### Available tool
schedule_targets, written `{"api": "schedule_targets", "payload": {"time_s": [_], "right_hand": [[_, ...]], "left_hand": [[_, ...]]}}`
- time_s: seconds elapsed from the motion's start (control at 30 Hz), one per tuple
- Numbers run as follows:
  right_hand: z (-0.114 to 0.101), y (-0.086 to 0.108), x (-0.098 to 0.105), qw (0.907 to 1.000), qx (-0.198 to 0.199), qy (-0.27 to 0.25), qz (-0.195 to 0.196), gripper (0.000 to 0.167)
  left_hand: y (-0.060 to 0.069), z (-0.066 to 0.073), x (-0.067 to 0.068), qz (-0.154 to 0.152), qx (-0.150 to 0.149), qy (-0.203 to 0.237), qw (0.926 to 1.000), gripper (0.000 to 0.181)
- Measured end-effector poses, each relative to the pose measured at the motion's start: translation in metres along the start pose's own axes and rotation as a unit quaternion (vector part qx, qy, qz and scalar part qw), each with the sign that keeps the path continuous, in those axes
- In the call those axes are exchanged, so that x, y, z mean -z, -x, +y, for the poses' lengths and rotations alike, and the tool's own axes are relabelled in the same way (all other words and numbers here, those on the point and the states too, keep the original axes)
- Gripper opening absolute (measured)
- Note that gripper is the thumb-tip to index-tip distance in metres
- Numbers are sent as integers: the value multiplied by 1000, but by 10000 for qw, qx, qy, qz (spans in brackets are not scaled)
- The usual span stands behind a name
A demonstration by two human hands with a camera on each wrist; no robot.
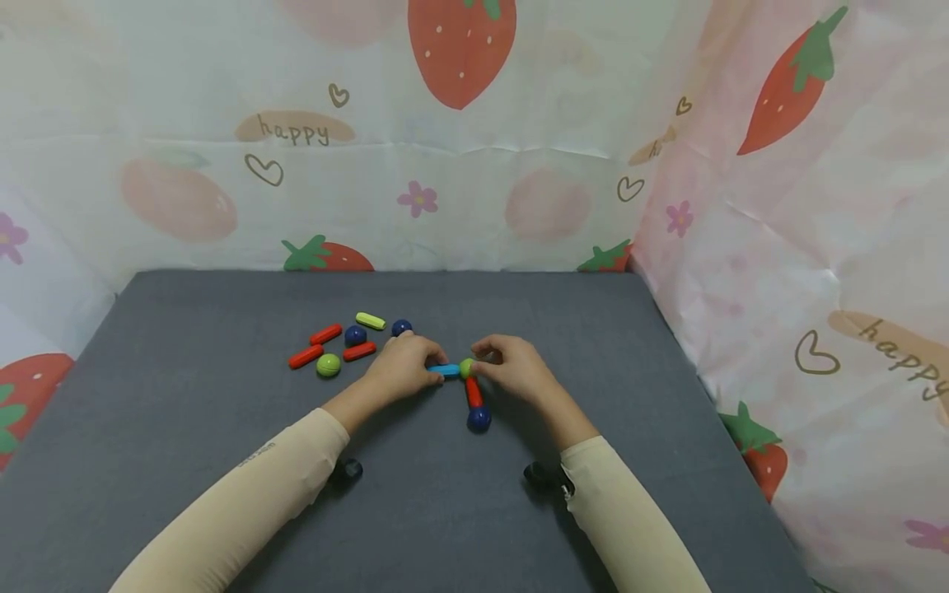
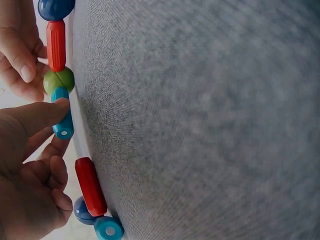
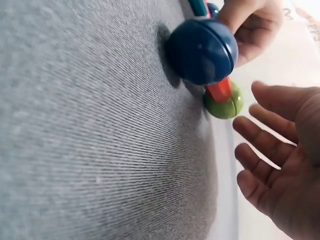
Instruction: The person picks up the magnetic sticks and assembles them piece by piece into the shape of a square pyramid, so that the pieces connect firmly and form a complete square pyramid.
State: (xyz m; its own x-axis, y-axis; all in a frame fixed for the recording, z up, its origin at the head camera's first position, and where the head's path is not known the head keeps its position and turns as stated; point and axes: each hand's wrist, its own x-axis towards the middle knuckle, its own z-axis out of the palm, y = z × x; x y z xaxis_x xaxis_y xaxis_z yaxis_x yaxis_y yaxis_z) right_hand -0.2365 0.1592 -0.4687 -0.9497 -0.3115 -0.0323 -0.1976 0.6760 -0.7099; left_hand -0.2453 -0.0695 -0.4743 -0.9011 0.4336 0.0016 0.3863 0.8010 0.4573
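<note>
A light-blue rod (image 1: 446,371) is pinched between the thumb and fingers of my left hand (image 1: 403,365). One end of that rod meets a green ball (image 2: 59,80), and a red rod (image 1: 474,393) runs from the same ball to a dark blue ball (image 3: 202,52). My right hand (image 1: 515,367) is beside the green ball. In the right wrist view its fingers are loosely spread, with a small gap between them and the ball.
Left of my hands lie red rods (image 1: 306,357), a yellow-green rod (image 1: 371,320), another green ball (image 1: 329,366) and dark blue balls (image 1: 355,335). The grey tabletop (image 1: 415,519) ends at a strawberry-print curtain (image 1: 460,206) behind and at the sides.
</note>
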Motion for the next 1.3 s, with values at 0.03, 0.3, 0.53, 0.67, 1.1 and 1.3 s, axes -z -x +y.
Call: {"api": "schedule_targets", "payload": {"time_s": [0.03, 0.3, 0.53, 0.67, 1.1, 1.3], "right_hand": [[0, -2, 0, 9999, 61, 27, -106, 35], [5, -8, -6, 9987, 93, -16, -501, 34], [7, -6, -7, 9981, 50, -219, -570, 34], [6, -6, -7, 9981, 67, -290, -538, 32], [12, -6, -10, 9972, -50, -582, -466, 29], [13, -5, -11, 9975, -47, -569, -427, 29]], "left_hand": [[0, 0, -1, -5, -14, -10, 10000, 18], [-1, 0, -2, -1, -32, -43, 10000, 18], [0, 0, -3, 7, 12, -53, 10000, 19], [0, 0, -4, 9, 0, -50, 10000, 19], [17, -11, 23, 49, -207, 285, 9994, 30], [40, -26, 40, 302, -232, 293, 9988, 27]]}}
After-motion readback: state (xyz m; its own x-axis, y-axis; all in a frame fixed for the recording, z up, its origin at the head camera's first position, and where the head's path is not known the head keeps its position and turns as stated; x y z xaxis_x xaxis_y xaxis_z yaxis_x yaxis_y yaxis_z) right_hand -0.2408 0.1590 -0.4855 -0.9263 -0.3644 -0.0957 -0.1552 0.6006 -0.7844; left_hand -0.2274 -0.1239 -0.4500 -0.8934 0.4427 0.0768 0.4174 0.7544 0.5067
